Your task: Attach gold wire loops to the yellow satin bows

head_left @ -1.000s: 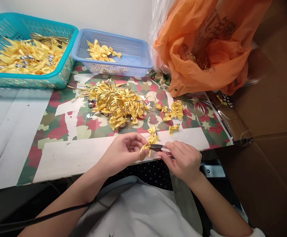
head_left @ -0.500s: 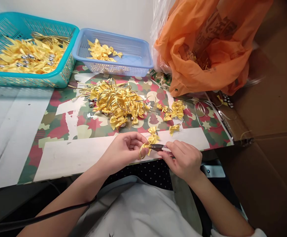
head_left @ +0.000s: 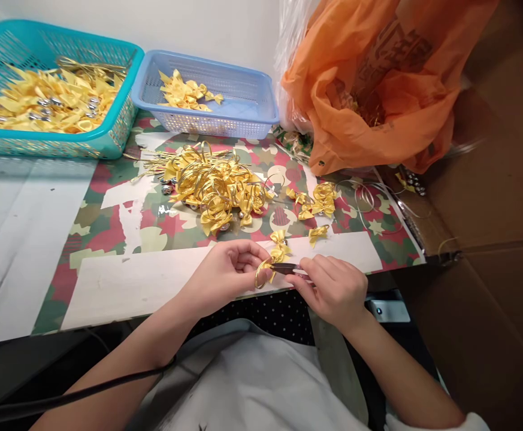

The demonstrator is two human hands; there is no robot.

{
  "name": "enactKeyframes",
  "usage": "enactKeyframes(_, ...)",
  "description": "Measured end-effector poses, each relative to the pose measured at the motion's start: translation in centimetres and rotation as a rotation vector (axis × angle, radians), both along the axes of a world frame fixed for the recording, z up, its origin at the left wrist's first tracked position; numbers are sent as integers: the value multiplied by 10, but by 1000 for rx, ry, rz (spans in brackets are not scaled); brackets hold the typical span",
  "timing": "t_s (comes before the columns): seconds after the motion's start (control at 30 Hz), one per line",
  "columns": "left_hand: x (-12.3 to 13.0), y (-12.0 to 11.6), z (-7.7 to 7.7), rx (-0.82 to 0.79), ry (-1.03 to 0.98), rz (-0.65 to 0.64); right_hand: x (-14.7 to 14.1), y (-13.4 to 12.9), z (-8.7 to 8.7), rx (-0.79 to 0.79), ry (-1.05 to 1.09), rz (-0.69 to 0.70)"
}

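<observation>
At the table's front edge, my left hand pinches a yellow bow with a gold wire loop between thumb and fingers. My right hand is closed on dark-tipped pliers, whose tips touch the bow at my left fingertips. Just behind the pliers lies another yellow bow, close to the held one. A small bow rests on the white strip behind my right hand. Farther back is a heap of yellow bows with gold wire and silver bells.
A teal basket of yellow ribbons and bells stands back left, beside a blue basket with bows. An orange bag sits back right. Wire loops and several bows lie at right, near cardboard.
The pliers have shifted slightly left and tilted a little at the bow. My left hand has hardly moved and still pinches the bow.
</observation>
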State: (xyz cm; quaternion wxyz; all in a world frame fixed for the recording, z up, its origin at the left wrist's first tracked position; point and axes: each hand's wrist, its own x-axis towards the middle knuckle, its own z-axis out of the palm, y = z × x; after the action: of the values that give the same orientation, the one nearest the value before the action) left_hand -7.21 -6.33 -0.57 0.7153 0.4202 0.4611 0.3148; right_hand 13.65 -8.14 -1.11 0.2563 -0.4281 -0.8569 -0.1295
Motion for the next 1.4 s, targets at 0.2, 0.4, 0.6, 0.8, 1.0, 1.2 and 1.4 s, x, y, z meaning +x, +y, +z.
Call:
enactKeyframes(0.2,0,0,1,-22,10,15,0,0,3,-3,-29,10)
enactKeyframes(0.4,1,0,1,-35,13,14,1,2,3,4,-39,5)
enactKeyframes(0.6,2,1,2,-28,47,25,1,2,3,8,-68,-2)
enactKeyframes(0.8,1,1,3,-38,54,25,0,2,5,-4,-66,12)
enactKeyframes(1.0,1,1,2,-43,62,36,0,2,4,-8,-69,13)
enactKeyframes(1.2,3,2,3,-28,93,62,-1,2,1,-2,-81,-8)
enactKeyframes(1.4,4,2,5,-10,121,85,9,5,-3,-41,47,-37)
